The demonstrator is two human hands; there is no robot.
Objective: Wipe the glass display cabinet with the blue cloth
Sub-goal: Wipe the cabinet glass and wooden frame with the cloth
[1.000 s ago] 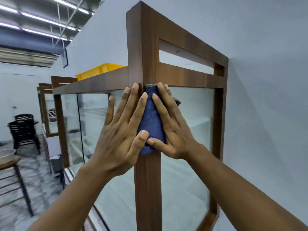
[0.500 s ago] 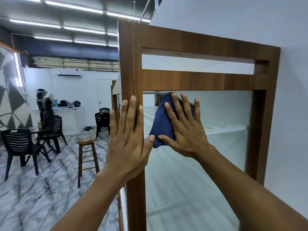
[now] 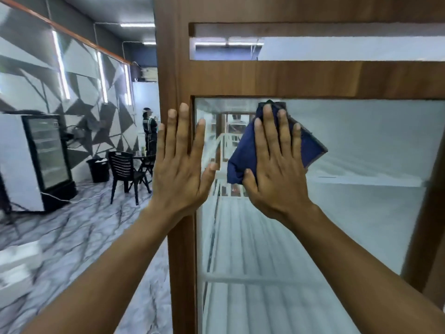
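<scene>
The glass display cabinet has a brown wooden frame (image 3: 265,78) and a large glass side panel (image 3: 349,213). My right hand (image 3: 277,169) lies flat on the blue cloth (image 3: 240,155), pressing it against the glass near the panel's upper left corner. The cloth is folded and sticks out past my fingers on both sides. My left hand (image 3: 180,165) rests flat with fingers spread on the wooden corner post, its thumb over the edge of the glass, holding nothing.
A marble-patterned floor (image 3: 72,225) opens to the left. There stand a black chair (image 3: 125,174), a black bin (image 3: 98,169) and a glass-door fridge (image 3: 48,155). A person (image 3: 149,133) stands far back by the patterned wall.
My view has swung around the corner post to face the side panel. My right hand slid the cloth from the post onto the glass, rightward. My left hand stayed on the post.
</scene>
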